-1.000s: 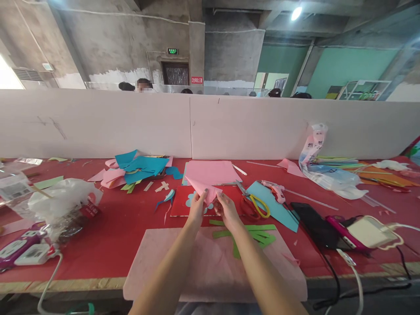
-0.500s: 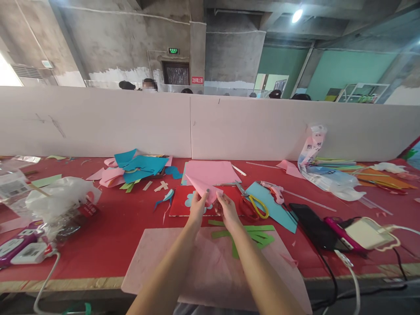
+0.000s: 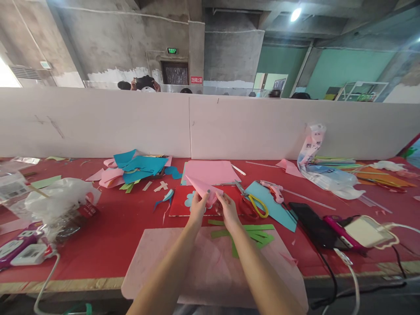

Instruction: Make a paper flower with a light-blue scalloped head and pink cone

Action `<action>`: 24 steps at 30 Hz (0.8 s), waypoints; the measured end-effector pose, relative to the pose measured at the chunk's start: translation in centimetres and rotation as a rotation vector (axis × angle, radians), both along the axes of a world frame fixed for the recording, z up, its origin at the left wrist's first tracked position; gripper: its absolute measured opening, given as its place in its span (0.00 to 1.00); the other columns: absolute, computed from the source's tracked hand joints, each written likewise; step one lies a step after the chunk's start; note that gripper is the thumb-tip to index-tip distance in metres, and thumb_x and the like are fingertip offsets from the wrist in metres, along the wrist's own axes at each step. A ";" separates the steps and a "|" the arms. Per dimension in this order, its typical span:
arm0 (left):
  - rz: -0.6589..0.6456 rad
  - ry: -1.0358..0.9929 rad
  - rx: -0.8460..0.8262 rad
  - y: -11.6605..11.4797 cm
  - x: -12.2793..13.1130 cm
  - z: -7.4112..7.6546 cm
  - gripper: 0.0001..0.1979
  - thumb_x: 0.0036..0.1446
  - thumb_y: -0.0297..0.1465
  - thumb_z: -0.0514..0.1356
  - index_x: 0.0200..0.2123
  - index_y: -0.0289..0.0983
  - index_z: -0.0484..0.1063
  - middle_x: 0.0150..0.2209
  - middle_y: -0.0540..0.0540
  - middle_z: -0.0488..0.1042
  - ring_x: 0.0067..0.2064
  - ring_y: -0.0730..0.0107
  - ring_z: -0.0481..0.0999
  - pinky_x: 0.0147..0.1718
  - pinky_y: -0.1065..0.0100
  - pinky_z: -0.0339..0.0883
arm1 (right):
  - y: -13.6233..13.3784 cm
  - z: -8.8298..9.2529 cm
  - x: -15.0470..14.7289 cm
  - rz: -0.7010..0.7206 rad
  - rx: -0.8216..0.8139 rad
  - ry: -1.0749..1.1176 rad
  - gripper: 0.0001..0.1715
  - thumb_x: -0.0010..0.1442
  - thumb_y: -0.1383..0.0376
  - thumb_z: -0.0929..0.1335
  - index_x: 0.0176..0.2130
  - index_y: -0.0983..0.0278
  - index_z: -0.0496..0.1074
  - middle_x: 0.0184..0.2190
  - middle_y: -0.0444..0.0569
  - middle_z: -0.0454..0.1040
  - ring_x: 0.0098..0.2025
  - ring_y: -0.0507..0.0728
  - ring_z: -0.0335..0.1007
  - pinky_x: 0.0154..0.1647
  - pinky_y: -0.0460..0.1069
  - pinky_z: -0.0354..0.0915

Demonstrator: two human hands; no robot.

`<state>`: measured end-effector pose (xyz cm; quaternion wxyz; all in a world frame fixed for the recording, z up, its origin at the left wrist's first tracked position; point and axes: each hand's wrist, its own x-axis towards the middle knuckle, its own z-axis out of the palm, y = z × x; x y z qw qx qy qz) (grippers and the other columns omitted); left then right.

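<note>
A folded sheet of pink paper (image 3: 204,187) is held between both hands over a red board (image 3: 179,208) with a light-blue flower shape (image 3: 188,200) on it. My left hand (image 3: 198,205) pinches the paper from the left, thumb on top. On the right edge, my right hand (image 3: 228,209) grips it with closed fingers. Yellow-handled scissors (image 3: 258,206) lie just right of the board. Green paper strips (image 3: 259,234) rest on a pale pink mat (image 3: 164,258) under my forearms. More pink paper (image 3: 213,169) lies flat behind the board.
To the right are light-blue paper (image 3: 274,210), a pink glue gun (image 3: 272,190), a black phone (image 3: 311,225) and a white charger with cables (image 3: 369,234). Blue paper scraps (image 3: 144,166) and a plastic bag (image 3: 62,199) lie left. A white partition (image 3: 131,124) runs behind; people are beyond it.
My hands and the pink paper have hardly moved. Beyond the partition, a person now has hands raised to the head.
</note>
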<state>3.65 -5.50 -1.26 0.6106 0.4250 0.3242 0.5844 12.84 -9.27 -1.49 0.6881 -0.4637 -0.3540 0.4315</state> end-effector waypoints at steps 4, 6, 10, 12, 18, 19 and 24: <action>-0.023 0.008 0.053 0.3 -0.1 -0.3 0.16 0.46 0.38 0.61 0.37 0.36 0.69 0.36 0.46 0.73 0.36 0.71 0.72 0.36 0.70 0.65 | 0.1 -0.2 0.0 -0.024 -0.002 -0.019 0.20 0.47 0.50 0.67 0.23 0.64 0.65 0.11 0.38 0.60 0.12 0.46 0.52 0.12 0.42 0.47; -0.006 -0.001 0.063 0.5 -0.1 -0.5 0.16 0.46 0.37 0.61 0.38 0.36 0.68 0.36 0.46 0.73 0.37 0.71 0.72 0.36 0.70 0.65 | 0.1 -0.2 0.1 -0.012 0.000 0.007 0.19 0.47 0.50 0.68 0.23 0.64 0.66 0.11 0.38 0.59 0.12 0.46 0.52 0.12 0.42 0.46; 0.021 -0.041 0.075 0.6 -0.2 -0.5 0.15 0.45 0.37 0.61 0.37 0.36 0.68 0.36 0.46 0.73 0.38 0.70 0.72 0.37 0.70 0.65 | 0.0 -0.2 0.1 0.019 -0.006 0.074 0.19 0.45 0.51 0.69 0.22 0.64 0.67 0.11 0.38 0.60 0.13 0.47 0.53 0.12 0.43 0.48; 0.045 -0.053 0.046 0.5 -0.2 -0.5 0.15 0.44 0.38 0.61 0.36 0.36 0.69 0.35 0.46 0.74 0.38 0.68 0.73 0.36 0.70 0.65 | 0.0 -0.1 0.0 0.031 -0.015 0.080 0.18 0.44 0.52 0.69 0.23 0.65 0.67 0.12 0.39 0.61 0.14 0.47 0.54 0.13 0.43 0.48; 0.054 -0.064 0.018 0.6 -0.3 -0.5 0.18 0.42 0.39 0.62 0.36 0.35 0.68 0.32 0.46 0.74 0.37 0.67 0.73 0.36 0.69 0.65 | -0.2 0.2 0.0 0.090 -0.030 0.063 0.18 0.45 0.52 0.69 0.22 0.65 0.67 0.13 0.39 0.62 0.15 0.47 0.56 0.13 0.42 0.48; 0.049 -0.067 0.020 0.6 -0.3 -0.5 0.18 0.42 0.39 0.62 0.36 0.35 0.68 0.32 0.46 0.74 0.37 0.67 0.73 0.35 0.69 0.65 | -0.2 0.2 0.0 0.096 -0.030 0.059 0.18 0.45 0.52 0.69 0.23 0.65 0.67 0.13 0.40 0.62 0.15 0.47 0.56 0.13 0.42 0.49; -0.001 -0.032 0.004 0.8 -0.1 -0.6 0.18 0.41 0.38 0.63 0.36 0.36 0.68 0.28 0.47 0.73 0.31 0.69 0.72 0.30 0.70 0.66 | -0.2 0.2 0.0 0.073 -0.029 0.038 0.19 0.45 0.51 0.69 0.25 0.65 0.68 0.15 0.41 0.65 0.15 0.47 0.58 0.13 0.42 0.51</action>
